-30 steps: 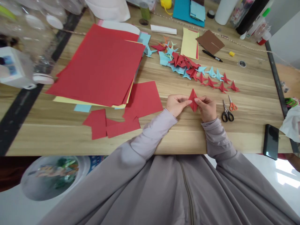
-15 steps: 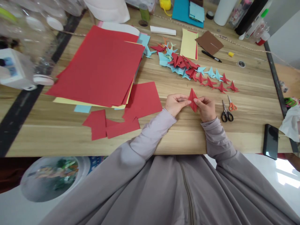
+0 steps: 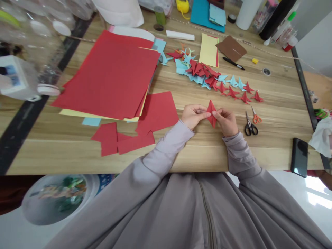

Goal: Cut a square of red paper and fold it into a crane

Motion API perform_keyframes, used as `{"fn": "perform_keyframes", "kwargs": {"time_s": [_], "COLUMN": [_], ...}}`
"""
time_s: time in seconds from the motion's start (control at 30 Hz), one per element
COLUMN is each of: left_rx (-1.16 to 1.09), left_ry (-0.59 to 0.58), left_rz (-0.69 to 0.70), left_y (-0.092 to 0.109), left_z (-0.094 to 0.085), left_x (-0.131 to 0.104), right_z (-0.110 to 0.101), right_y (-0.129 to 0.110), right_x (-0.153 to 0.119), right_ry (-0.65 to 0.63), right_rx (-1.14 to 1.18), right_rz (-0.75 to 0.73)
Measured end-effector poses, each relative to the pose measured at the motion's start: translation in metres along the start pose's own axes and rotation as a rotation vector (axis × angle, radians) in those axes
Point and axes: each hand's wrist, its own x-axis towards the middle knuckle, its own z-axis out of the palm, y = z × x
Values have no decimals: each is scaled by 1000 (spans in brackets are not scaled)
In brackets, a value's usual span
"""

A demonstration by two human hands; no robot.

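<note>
A small red folded paper diamond (image 3: 211,117) is held upright between my two hands, above the wooden table near its front edge. My left hand (image 3: 194,116) pinches its left side with thumb and fingers. On its right side, my right hand (image 3: 225,120) pinches it, the thumb lying on the middle of the paper. Beyond my hands lie folded red paper cranes (image 3: 232,92) and blue cranes (image 3: 233,81), in a heap and in rows. Black-handled scissors (image 3: 250,128) and small orange scissors (image 3: 256,117) rest right of my right hand.
Large red sheets (image 3: 111,76) are stacked at the left, with red cut pieces (image 3: 109,140) in front. A black pen (image 3: 233,63), yellow paper (image 3: 207,50) and brown paper (image 3: 231,48) lie at the back. A phone (image 3: 300,157) sits at the right edge.
The red folded paper has shifted slightly left and down and tilted a little the other way. Both hands still pinch it, with my right hand slightly further left.
</note>
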Motion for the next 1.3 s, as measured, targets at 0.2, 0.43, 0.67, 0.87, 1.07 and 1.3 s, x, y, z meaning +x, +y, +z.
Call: {"fn": "perform_keyframes", "kwargs": {"time_s": [0.2,0.43,0.67,0.87,1.07,1.3], "left_rx": [-82,-111,-17,14,-182,-228], "left_ry": [-53,15,53,114,49,50], "left_rz": [-67,-48,30,37,-25,-64], "left_y": [-2,1,-1,-7,-7,-11], "left_z": [1,8,13,10,13,10], "left_x": [0,-1,-2,4,6,4], "right_z": [-4,2,12,6,6,6], "right_y": [8,8,8,15,17,11], "right_x": [3,2,-6,1,4,-1], "right_ry": [-3,71,169,53,94,146], "right_rx": [74,-100,-449,-438,-238,-119], "right_rz": [-28,-62,-325,-326,-212,-146]}}
